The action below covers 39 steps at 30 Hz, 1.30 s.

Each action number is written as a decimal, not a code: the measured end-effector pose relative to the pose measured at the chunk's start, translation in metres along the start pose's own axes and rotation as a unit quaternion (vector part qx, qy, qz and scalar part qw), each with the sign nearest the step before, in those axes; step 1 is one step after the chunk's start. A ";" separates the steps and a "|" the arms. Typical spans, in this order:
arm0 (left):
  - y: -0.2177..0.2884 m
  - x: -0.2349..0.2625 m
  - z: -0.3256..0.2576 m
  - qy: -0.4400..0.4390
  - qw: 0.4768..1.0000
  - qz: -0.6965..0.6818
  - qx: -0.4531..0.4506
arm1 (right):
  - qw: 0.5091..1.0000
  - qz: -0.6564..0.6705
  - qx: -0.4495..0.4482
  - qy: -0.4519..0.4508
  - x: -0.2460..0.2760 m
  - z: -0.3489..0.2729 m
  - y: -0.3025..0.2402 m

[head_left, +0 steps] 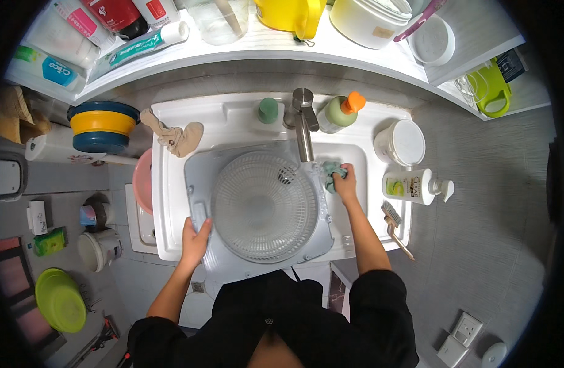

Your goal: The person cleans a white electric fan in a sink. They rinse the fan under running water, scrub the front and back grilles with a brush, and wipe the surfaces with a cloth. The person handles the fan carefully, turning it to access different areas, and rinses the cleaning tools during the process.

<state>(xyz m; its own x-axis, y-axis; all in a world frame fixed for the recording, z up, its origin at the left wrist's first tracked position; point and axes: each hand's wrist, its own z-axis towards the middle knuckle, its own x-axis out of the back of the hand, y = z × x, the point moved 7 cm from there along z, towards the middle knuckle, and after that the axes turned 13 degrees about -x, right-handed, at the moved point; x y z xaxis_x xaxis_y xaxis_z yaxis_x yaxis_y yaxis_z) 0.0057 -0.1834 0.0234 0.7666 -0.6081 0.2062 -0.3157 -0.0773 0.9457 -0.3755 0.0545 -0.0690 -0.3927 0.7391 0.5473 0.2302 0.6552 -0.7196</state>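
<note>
A grey square panel with a round ribbed grille, like a fan's cover, lies tilted across the white sink. My left hand grips its left edge, the thumb on top near a pale raised strip. In my right hand a crumpled green cloth is bunched, beside the panel's right edge and over the basin. Close to that cloth, the metal faucet points down toward the panel's far edge. The basin beneath the panel is mostly hidden.
Along the sink's back stand a green cup and a green bottle with an orange top. A beige cloth lies at the back left. A white tub, pump bottle and brush line the right rim. A loaded shelf overhangs the back.
</note>
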 end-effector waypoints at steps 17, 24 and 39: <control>-0.057 -0.104 0.067 -0.069 0.996 -0.062 -0.008 | 0.940 -0.193 0.240 0.146 -0.103 -0.058 -0.098; -0.045 -0.104 0.062 -0.050 0.996 -0.070 -0.022 | 0.787 -0.255 0.525 -0.199 -0.141 -0.149 -0.081; -0.033 -0.104 0.059 -0.050 0.995 -0.083 0.003 | 0.916 -0.258 0.287 -0.111 -0.054 -0.094 -0.081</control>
<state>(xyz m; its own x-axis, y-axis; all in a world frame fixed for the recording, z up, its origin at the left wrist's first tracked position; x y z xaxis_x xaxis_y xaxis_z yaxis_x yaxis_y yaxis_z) -0.0971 -0.1644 -0.0442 0.7495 -0.6617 0.0221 -0.1935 -0.1870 0.9631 -0.2887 -0.0238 -0.0002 -0.5034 0.2631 0.8230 -0.5180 0.6704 -0.5312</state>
